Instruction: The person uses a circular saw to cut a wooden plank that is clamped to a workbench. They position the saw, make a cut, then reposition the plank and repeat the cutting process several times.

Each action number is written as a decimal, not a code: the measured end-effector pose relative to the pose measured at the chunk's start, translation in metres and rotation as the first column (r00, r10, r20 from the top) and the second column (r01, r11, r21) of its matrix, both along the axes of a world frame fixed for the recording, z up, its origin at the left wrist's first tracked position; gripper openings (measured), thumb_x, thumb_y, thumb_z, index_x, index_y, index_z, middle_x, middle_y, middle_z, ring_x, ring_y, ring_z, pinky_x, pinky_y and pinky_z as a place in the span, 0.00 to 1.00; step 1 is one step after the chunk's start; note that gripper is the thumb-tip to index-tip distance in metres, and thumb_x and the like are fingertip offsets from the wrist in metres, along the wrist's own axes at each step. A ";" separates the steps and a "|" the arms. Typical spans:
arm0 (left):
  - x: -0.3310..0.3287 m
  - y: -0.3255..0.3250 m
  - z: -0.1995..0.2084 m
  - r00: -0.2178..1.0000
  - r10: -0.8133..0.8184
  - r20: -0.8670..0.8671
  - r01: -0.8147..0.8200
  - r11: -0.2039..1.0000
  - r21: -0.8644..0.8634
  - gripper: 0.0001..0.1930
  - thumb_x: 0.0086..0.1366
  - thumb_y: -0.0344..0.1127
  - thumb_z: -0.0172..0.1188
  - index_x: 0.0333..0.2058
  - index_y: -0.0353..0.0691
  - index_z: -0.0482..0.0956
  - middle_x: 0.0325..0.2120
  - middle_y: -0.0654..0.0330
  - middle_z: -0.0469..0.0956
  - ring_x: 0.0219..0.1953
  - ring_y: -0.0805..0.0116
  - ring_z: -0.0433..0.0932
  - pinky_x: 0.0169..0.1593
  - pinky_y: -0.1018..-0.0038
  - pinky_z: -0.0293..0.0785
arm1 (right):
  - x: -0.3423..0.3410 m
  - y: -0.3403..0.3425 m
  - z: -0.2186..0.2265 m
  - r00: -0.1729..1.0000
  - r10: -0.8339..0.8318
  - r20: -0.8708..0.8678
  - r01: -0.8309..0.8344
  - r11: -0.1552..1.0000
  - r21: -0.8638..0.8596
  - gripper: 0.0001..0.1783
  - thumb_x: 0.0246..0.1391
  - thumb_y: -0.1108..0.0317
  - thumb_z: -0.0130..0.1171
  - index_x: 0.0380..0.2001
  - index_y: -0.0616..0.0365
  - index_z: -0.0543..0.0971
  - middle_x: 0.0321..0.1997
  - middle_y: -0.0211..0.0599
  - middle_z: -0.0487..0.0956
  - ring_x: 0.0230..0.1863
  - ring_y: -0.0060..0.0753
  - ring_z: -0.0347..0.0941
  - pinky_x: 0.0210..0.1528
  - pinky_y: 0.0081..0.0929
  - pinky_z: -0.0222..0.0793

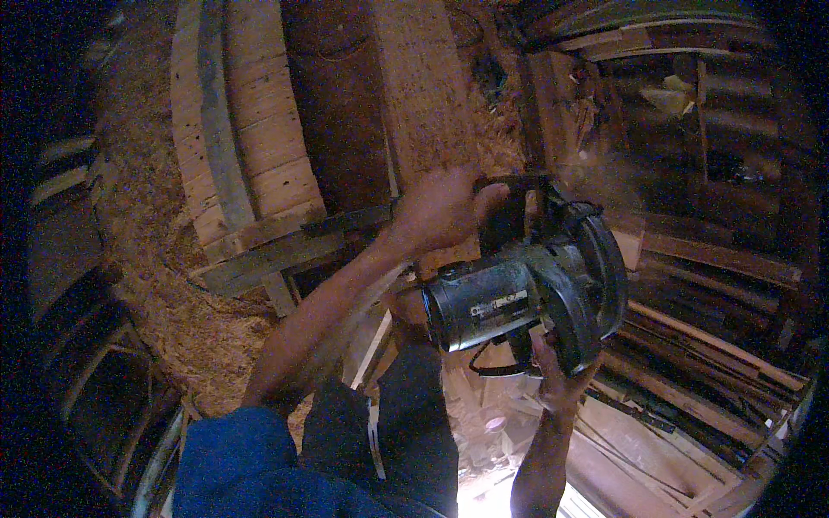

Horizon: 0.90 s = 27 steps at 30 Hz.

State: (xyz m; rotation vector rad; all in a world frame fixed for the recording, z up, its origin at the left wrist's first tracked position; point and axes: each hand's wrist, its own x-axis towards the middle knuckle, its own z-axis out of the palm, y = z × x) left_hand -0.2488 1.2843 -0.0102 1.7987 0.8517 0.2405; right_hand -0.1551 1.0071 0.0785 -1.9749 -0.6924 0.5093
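Note:
A dark, worn circular saw (488, 298) with a cylindrical motor housing and a rounded blade guard is in the middle of the view. My left hand (449, 207) is closed on the saw's far side, by its dark flat base. From the near side, my right hand (561, 375) wraps around the rear handle, under the guard. Beyond my left hand, a wide wooden plank (423, 95) runs away from me, its near end partly covered by hand and saw. The blade itself is hidden.
To the left stands a slatted wooden piece (268, 129) with a crosspiece. Wood shavings (207, 337) cover the floor around it. Long timber strips (708, 345) are stacked at right, with a bright patch of light (488, 501) at the lower edge.

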 end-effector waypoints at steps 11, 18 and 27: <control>0.013 0.036 -0.026 0.999 0.032 -0.008 -0.031 0.992 0.122 0.28 0.67 0.57 0.53 0.40 0.33 0.83 0.36 0.39 0.82 0.40 0.39 0.81 0.47 0.50 0.74 | 0.006 0.064 -0.003 0.996 0.079 0.028 -0.080 0.997 0.021 0.28 0.48 0.76 0.70 0.54 0.57 0.72 0.41 0.34 0.80 0.34 0.24 0.76 0.32 0.22 0.72; 0.013 0.082 -0.046 1.000 0.013 0.028 -0.015 0.998 0.059 0.29 0.68 0.59 0.52 0.41 0.35 0.83 0.35 0.41 0.82 0.39 0.43 0.81 0.45 0.54 0.75 | 0.015 0.104 -0.018 0.990 0.130 -0.055 -0.130 0.992 -0.001 0.14 0.51 0.75 0.68 0.42 0.59 0.79 0.35 0.30 0.82 0.30 0.21 0.75 0.30 0.21 0.71; 0.034 0.084 0.001 0.994 0.042 0.103 -0.065 0.969 0.239 0.28 0.68 0.60 0.52 0.43 0.38 0.83 0.39 0.44 0.82 0.44 0.47 0.81 0.48 0.59 0.75 | 0.051 0.087 -0.016 0.943 0.265 0.200 -0.285 0.956 0.076 0.15 0.52 0.76 0.68 0.44 0.60 0.79 0.36 0.32 0.82 0.32 0.21 0.75 0.34 0.22 0.72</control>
